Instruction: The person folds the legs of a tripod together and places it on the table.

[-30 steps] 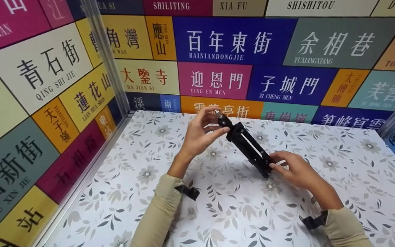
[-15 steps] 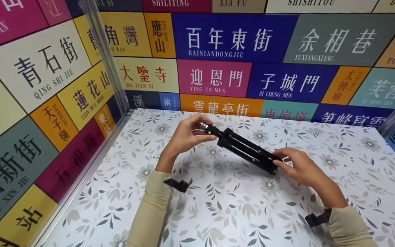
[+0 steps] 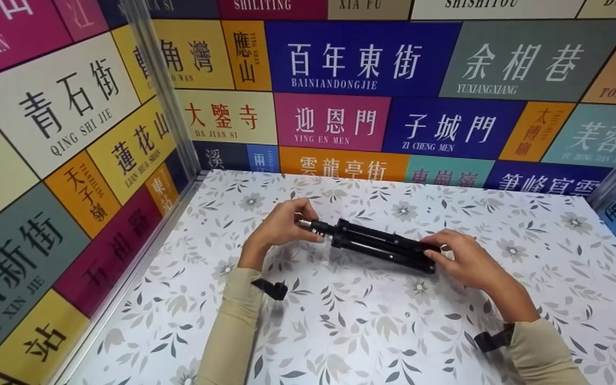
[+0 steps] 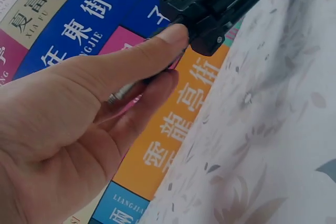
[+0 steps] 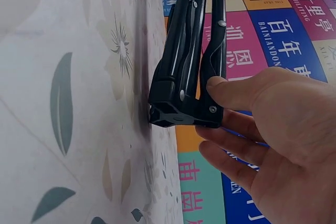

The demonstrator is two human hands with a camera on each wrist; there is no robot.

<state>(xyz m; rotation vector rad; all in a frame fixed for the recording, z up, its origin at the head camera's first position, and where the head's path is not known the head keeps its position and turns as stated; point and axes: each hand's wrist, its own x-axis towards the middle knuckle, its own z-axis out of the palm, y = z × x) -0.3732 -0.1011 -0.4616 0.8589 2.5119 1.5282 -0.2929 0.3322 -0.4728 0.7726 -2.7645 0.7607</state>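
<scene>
A small black folded tripod (image 3: 375, 235) lies slanted between my two hands, low over the patterned table. My left hand (image 3: 277, 225) pinches its narrow head end between thumb and fingers. The silver screw tip (image 4: 122, 93) sticks out behind the thumb in the left wrist view. At the other end, my right hand (image 3: 462, 262) pinches one leg end, thumb on one side and fingers behind. In the right wrist view the folded tripod legs (image 5: 181, 51) stand together, their feet ends close to the tablecloth.
A floral white tablecloth (image 3: 372, 331) covers the table. Behind it rises a wall (image 3: 361, 59) of coloured street-name panels, with another panelled wall (image 3: 72, 123) on the left. Black mounts (image 3: 273, 289) sit on both wrists.
The tripod has swung from a steep slant to nearly level. My left hand has come down and to the left with its head end, while the right hand has stayed almost in place.
</scene>
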